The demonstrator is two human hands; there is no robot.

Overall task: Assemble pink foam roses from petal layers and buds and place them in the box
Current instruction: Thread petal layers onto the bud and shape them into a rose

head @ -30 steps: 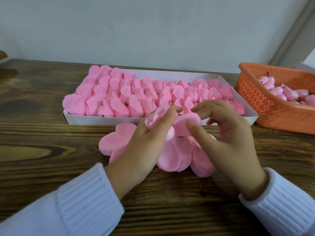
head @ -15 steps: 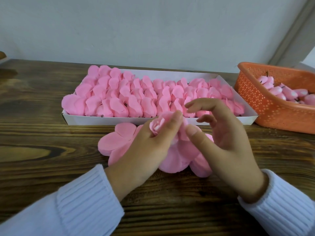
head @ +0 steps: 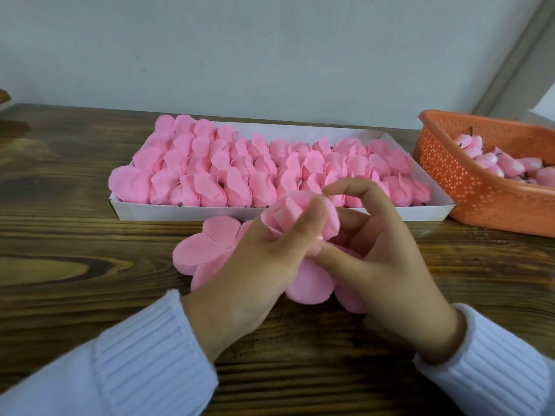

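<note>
My left hand (head: 264,262) grips a half-wrapped pink foam rose (head: 288,213) just in front of the white box (head: 270,212), fingers curled round its petals. My right hand (head: 387,259) pinches the rose's right side, thumb at its base and index finger arched over the top. Flat pink petal layers (head: 207,250) lie on the wooden table under both hands. The box holds several rows of finished pink roses (head: 240,169).
An orange perforated basket (head: 450,175) with several pink buds (head: 495,162) stands at the right, beside the box. A grey wall runs close behind the box. The dark wooden table (head: 60,265) stretches bare to the left.
The petals have been drawn tighter round the bud into a rounder rose. My right thumb moved in under the rose and the index finger curled over its top.
</note>
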